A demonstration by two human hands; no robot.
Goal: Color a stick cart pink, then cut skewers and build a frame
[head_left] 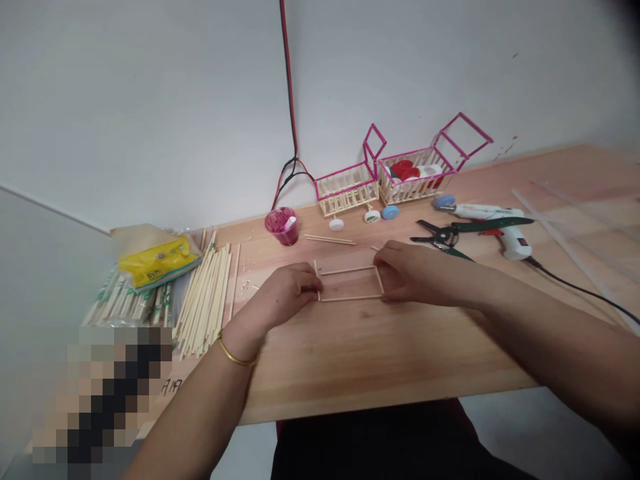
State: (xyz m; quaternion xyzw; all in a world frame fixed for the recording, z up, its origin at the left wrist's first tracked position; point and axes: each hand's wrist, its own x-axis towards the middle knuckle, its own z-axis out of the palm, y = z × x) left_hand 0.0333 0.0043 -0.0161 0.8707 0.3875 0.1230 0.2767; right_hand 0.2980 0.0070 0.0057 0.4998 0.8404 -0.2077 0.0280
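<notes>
On the wooden table lies a small rectangle of thin wooden sticks. My left hand is closed on its left end, thumb and fingers pinching the short upright stick. A slight gap shows between that stick and the upper long stick. At the other end, my right hand grips the rectangle's right side, fingers at the far corner and thumb at the near one. Another stick tip pokes out by the right fingers. Beyond the hands lie a pair of loose sticks.
Two stick carts, one small and one larger, stand against the wall. A purple-stained cup, pruning shears and a corded glue gun are behind. Stick bundles and a yellow packet lie left.
</notes>
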